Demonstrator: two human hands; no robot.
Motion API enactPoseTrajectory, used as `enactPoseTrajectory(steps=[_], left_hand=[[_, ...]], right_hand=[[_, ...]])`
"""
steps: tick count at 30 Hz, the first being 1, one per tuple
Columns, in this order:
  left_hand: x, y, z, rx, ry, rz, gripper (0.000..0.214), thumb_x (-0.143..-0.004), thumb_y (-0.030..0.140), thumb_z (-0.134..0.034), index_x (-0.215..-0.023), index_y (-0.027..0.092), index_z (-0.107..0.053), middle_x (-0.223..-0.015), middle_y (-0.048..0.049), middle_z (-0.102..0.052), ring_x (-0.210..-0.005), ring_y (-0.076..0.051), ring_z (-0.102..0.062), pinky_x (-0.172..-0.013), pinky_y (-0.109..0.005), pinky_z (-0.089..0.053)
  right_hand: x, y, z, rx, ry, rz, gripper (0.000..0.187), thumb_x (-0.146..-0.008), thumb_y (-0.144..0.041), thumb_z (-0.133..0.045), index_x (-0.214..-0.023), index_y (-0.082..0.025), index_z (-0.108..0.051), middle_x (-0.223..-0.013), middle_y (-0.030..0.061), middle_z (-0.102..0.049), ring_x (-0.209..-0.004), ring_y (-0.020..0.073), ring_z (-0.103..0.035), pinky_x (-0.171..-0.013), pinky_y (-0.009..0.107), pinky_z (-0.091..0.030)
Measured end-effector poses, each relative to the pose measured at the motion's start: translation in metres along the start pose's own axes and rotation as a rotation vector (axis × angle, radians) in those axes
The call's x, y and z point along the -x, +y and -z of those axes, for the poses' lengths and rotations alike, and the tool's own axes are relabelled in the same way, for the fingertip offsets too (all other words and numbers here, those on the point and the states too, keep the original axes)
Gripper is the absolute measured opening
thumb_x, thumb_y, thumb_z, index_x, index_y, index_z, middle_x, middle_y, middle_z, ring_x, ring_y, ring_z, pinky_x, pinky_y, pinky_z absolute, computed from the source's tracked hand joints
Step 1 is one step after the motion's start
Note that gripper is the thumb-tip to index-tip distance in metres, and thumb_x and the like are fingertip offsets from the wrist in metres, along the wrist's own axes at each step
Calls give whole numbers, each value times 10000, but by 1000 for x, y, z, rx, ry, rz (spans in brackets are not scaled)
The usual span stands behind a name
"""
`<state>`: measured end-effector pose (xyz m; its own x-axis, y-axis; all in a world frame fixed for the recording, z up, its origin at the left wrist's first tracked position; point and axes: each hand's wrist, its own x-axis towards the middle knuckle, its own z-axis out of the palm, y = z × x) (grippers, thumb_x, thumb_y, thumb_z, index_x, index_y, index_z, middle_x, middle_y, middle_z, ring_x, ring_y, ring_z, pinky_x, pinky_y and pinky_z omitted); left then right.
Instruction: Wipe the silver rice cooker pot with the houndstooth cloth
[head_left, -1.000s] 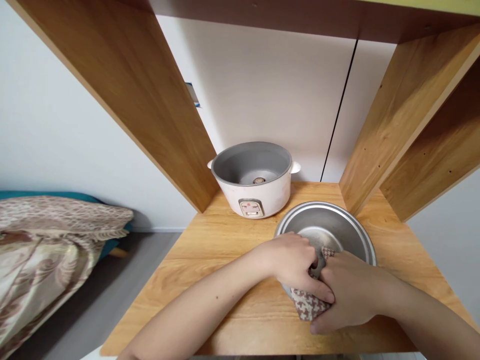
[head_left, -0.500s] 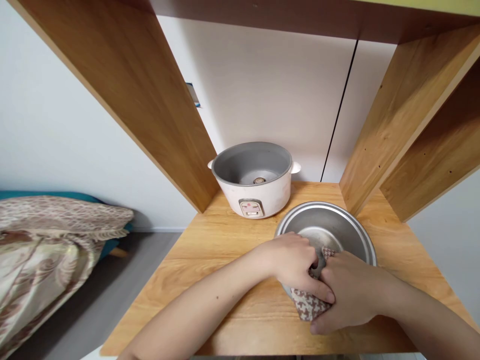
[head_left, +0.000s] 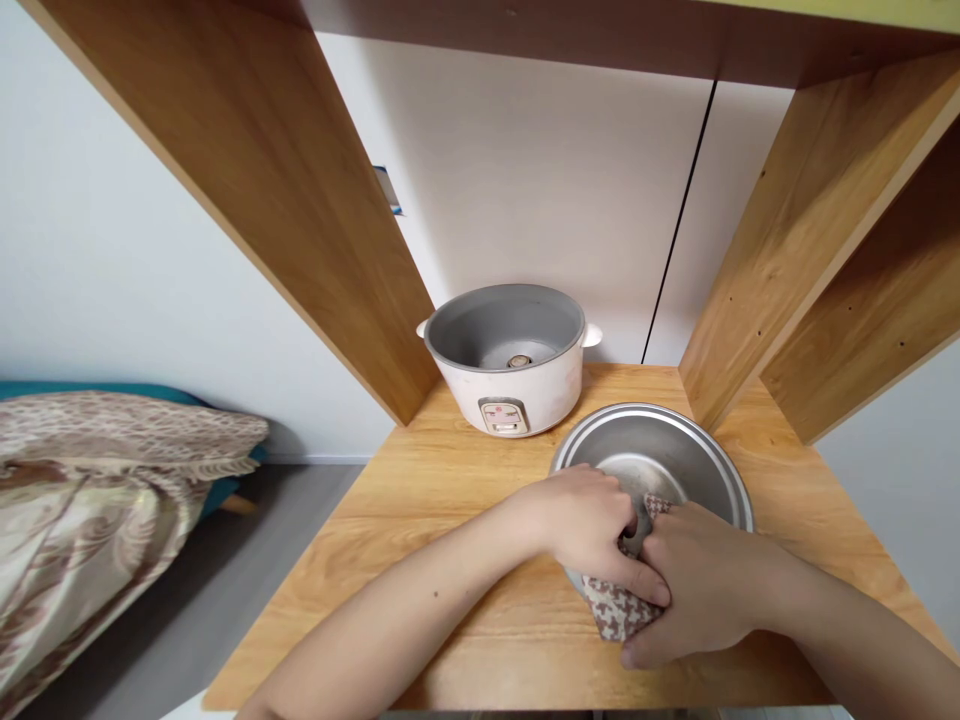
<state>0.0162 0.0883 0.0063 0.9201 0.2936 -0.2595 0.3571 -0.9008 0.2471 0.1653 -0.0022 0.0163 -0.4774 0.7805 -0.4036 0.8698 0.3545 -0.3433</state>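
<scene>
A grey metal inner pot (head_left: pixel 705 465) stands on the wooden desk with its opening up. My left hand (head_left: pixel 589 520) curls over the pot's near left rim, its thumb lying on a brown and white houndstooth cloth (head_left: pixel 616 612). The cloth is folded over the near rim, one corner showing inside the pot. My right hand (head_left: pixel 697 580) is closed on the cloth at that rim, fingers inside the pot and thumb outside; its fingertips are hidden. Behind the pot to the left is a white rice cooker body (head_left: pixel 510 385), lidless, its heating plate visible.
The wooden desk (head_left: pixel 360 560) has upright side panels (head_left: pixel 750 250) and a shelf (head_left: pixel 540 40) overhead. A white wall (head_left: pixel 540 180) backs it. On the left, a patterned blanket (head_left: pixel 97 500) covers blue furniture on the grey floor.
</scene>
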Motion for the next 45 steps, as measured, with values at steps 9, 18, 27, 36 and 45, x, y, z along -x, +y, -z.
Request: enactPoseTrajectory(steps=[9,18,27,36,45], left_hand=[[0,1,2,1,-10,8,747,-686,910,-453,-687,233,-769,-564,-77,-690,-496,-225,-597,-467,-331,-349],[0,1,2,-2,-16,14,747,-691,910,-446,-706,240,-775,-583,-79,-702,-515,-225,-609,-488,-329,-371],[0,1,2,-14,-18,11,782,-687,932,-403,-698,239,-764,-586,-75,-703,-510,-215,-597,-470,-327,-322],[0,1,2,-12,-13,5,776,-696,919,-418,-712,231,-775,-577,-78,-698,-509,-218,-597,-477,-329,-339],[0,2,2,-13,-19,11,776,-694,917,-427,-729,230,-785,-592,-84,-710,-513,-226,-607,-469,-327,-340]], right_hand=[[0,2,-2,17,30,41,454,-728,-672,-643,-682,-224,-703,-777,44,-736,-813,263,-661,-732,351,-439],[0,3,-3,21,40,39,470,-727,-685,-625,-680,-225,-709,-760,51,-731,-796,266,-654,-699,348,-426],[-1,4,-4,19,43,51,470,-728,-681,-631,-649,-221,-683,-735,40,-722,-779,251,-648,-703,343,-425],[0,2,-3,23,41,41,457,-726,-669,-640,-651,-220,-686,-708,38,-710,-734,241,-642,-683,338,-423],[-1,2,-3,37,23,24,469,-726,-672,-633,-658,-212,-693,-710,43,-718,-714,238,-641,-644,332,-408]])
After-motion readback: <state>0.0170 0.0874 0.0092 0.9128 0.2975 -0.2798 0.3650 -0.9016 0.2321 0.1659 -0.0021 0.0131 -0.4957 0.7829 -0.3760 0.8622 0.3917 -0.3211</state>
